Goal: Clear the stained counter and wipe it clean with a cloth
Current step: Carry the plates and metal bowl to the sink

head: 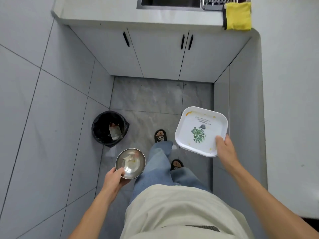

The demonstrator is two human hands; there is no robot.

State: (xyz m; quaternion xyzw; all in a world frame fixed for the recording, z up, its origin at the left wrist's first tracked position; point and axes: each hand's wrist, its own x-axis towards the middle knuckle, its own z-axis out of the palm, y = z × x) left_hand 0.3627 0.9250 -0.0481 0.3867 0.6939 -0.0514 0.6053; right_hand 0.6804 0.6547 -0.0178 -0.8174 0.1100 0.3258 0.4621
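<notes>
Left hand (pixel 114 176) curled round the near rim of a steel bowl (pixel 130 163), thumb inside, held over the floor. Right hand (pixel 224 147) gripping the near corner of stacked white square plates (pixel 201 131), orange smears on the top one. Beyond, a black-lined bin (pixel 109 128) beside the wall. Farthest, counter (pixel 110 12) with sink (pixel 169 3); yellow cloth (pixel 238 16) lying at its right end.

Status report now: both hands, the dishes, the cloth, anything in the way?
Left hand grips steel bowl. Right hand holds stained white plates. Yellow cloth untouched by sink. Bin left of feet.
</notes>
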